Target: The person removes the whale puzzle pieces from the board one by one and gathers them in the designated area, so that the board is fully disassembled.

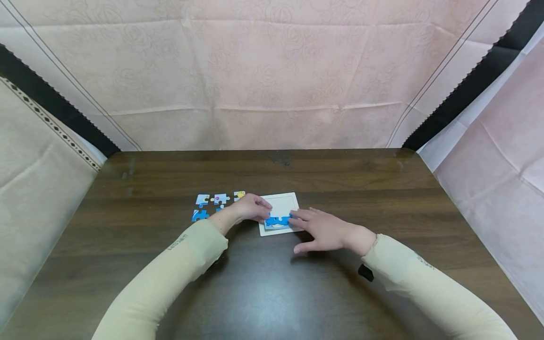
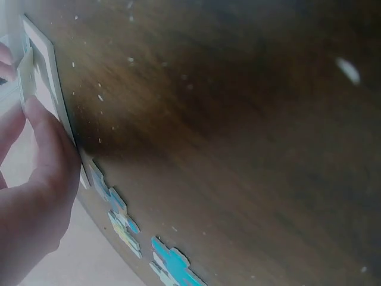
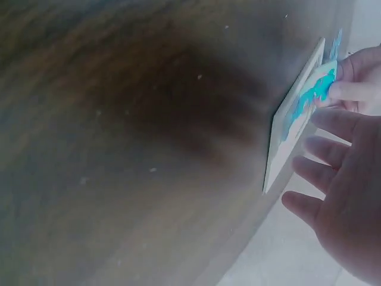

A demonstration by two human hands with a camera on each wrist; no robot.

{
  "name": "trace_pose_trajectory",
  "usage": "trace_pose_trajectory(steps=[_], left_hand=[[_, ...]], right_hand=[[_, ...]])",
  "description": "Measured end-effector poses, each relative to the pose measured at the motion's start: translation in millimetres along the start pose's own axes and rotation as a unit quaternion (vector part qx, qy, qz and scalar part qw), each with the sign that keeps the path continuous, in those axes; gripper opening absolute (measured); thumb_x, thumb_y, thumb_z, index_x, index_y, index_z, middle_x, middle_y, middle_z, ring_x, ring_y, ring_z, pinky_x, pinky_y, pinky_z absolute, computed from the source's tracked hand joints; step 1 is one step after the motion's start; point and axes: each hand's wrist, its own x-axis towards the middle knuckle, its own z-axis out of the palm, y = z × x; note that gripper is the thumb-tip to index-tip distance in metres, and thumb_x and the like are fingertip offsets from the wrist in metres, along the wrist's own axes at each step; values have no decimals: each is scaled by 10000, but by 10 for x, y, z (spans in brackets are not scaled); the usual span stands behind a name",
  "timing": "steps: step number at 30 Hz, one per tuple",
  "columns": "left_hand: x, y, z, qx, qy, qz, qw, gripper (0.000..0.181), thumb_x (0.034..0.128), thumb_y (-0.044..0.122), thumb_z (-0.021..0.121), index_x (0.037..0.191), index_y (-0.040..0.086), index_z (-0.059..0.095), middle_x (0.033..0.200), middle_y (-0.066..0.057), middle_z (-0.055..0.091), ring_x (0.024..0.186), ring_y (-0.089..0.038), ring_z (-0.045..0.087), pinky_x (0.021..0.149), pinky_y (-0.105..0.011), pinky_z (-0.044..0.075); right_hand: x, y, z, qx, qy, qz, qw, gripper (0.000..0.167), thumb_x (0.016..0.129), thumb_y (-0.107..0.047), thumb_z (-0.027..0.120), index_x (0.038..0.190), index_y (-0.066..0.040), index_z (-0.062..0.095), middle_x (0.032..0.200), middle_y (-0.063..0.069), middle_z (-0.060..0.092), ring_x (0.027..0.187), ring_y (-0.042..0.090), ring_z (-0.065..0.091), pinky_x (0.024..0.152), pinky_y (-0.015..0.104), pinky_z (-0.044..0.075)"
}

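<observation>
A white puzzle tray lies on the table with blue pieces along its near side. My left hand is at the tray's left edge. In the left wrist view, thumb and fingers of that hand pinch a puzzle piece, tilted over the tray. Spread fingers of my right hand reach the tray's right edge; the right wrist view shows this hand holding nothing, beside the tray and the blue-patterned piece.
Several loose puzzle pieces lie on the brown wooden table left of the tray, partly behind my left hand. Pale fabric hangs beyond the table's far edge and at both sides.
</observation>
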Motion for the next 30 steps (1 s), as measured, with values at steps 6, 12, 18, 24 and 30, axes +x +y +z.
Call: trace_pose_trajectory(steps=[6,12,18,24,30], left_hand=[[-36,14,7,108,-56,151,9998,304,881,78,620,1172,-10,614,1139,-166,644,762,-123,628,790,-274,562],[-73,21,-1,287,-16,-93,9995,307,873,127,647,1157,12,625,1030,-132,673,684,-108,621,707,-216,558],[-80,-8,-27,-39,-87,-350,9993,276,862,98,657,1109,-23,645,815,-91,684,598,-83,623,627,-191,551],[-89,-7,-18,-4,-53,-412,9991,240,860,84,655,1071,-31,660,761,-74,672,583,-83,619,632,-203,554],[-92,-15,-26,160,-135,-279,9994,246,858,92,659,1080,-15,659,815,-90,681,609,-90,629,662,-213,559]], right_hand=[[23,-55,59,-62,-259,-150,9995,808,836,-642,513,1465,-175,317,1564,42,209,1446,217,186,1171,502,154],[22,-65,103,-42,-414,-37,9991,807,836,-655,497,1477,-214,283,1574,-1,169,1456,201,146,1170,524,120],[25,-57,106,-79,-452,14,9989,820,830,-671,488,1482,-226,266,1576,-12,157,1458,195,128,1175,517,102],[30,-65,109,-56,-490,10,9988,833,830,-671,490,1484,-209,263,1578,0,151,1460,207,119,1174,520,102],[27,-67,103,-57,-533,-37,9986,835,838,-657,494,1487,-190,254,1579,23,148,1460,229,117,1169,536,106]])
